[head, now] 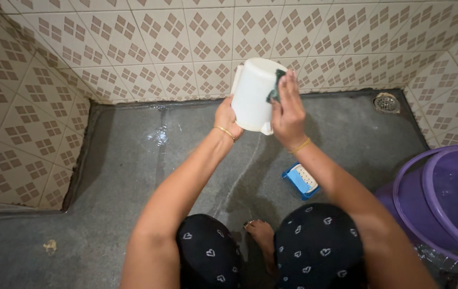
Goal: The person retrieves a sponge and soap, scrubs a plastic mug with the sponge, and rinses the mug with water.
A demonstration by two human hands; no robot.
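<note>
Head view shows your right fingers [291, 85] laid flat and pressing a dark green scouring pad [276, 86] against the side of a white plastic mug [251, 96]; they are closed over the pad, not round the mug itself. Your right hand [289, 113] sits on the wall nearest you, so the pad bears on the surface you can see. Your left hand [227, 116] cups the mug from the other side and low down, its fingers mostly hidden behind the body; it looks clamped on, giving the pad something to push against.

You hold the mug in the air, in front of the tiled wall [186, 48] and well above the wet grey floor [132, 160]. Its long axis runs nearly upright, tilted a little. Which end is the mouth I cannot tell.

Below your right forearm, a blue soap dish [301, 181] lies on the floor. A purple tub [443, 203] stands at your right, and a round drain [386, 102] sits in the far corner.
</note>
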